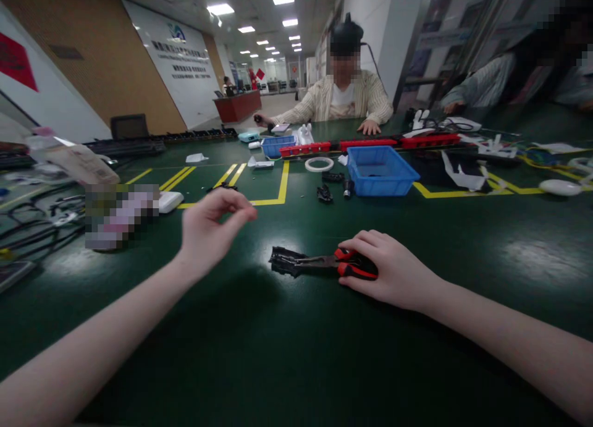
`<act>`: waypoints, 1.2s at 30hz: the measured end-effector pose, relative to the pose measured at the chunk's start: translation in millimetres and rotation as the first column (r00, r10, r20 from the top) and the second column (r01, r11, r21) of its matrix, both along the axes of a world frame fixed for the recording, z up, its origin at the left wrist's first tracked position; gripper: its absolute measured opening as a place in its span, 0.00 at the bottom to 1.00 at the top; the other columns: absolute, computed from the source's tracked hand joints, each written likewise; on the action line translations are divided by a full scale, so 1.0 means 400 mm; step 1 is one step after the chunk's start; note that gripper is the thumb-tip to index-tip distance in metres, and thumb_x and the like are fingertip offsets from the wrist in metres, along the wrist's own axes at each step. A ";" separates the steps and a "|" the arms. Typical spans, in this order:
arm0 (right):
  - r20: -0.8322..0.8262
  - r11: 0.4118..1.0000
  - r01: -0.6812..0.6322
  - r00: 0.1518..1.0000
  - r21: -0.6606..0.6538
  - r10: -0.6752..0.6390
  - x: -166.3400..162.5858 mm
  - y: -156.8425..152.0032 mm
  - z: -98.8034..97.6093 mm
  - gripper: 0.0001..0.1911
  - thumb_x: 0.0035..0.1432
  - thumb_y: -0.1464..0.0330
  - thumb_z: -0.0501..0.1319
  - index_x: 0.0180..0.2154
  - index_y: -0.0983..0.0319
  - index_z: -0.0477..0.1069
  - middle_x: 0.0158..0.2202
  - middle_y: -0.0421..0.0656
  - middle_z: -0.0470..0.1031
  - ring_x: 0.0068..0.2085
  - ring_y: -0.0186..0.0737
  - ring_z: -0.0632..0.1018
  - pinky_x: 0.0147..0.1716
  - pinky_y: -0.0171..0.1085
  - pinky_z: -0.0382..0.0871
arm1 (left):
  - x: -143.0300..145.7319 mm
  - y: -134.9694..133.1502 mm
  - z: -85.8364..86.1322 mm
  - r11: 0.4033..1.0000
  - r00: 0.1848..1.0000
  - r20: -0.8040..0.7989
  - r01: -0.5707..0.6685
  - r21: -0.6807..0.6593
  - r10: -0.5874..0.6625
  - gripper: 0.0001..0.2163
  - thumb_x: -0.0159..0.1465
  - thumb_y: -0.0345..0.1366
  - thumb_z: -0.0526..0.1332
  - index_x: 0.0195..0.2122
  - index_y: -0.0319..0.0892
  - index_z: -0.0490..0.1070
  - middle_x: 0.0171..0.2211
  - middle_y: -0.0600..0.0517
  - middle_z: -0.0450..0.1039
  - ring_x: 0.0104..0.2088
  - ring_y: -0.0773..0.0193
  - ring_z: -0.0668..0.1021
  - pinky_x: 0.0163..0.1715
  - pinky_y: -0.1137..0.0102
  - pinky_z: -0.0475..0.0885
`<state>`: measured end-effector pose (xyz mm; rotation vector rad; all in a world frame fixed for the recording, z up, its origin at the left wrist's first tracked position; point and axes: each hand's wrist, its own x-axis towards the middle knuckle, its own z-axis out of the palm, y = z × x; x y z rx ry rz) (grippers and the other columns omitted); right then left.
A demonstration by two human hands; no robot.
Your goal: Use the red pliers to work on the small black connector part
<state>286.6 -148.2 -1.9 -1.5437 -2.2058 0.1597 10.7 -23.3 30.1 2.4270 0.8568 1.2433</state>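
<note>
My right hand (389, 266) is closed round the red and black handles of a pair of long-nose pliers (319, 262). The pliers lie low over the green table with their jaws pointing left, at a black plastic part (286, 261). Whether the jaws grip that part or only touch it, I cannot tell. My left hand (210, 229) is raised above the table, left of the black part and apart from it. Its thumb and fingers come together in a pinch; anything between the fingertips is too small to make out.
A blue bin (382, 186) stands beyond my right hand, with small black parts (325, 194) and a tape roll (319, 164) beside it. Red strips (368, 144) lie farther back. A person (345, 93) sits opposite. Cables (50, 211) and a bottle (76, 158) are at left.
</note>
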 end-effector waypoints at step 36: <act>-0.052 0.998 -0.055 0.997 0.039 0.057 0.048 0.012 -0.001 0.18 0.54 0.56 0.62 0.46 0.54 0.68 0.43 0.42 0.73 0.42 0.41 0.76 0.39 0.41 0.73 | 0.042 -0.028 -0.061 0.944 0.711 -0.622 0.281 -0.174 -0.327 0.15 0.64 0.47 0.55 0.41 0.40 0.65 0.30 0.53 0.71 0.27 0.66 0.72 0.27 0.73 0.62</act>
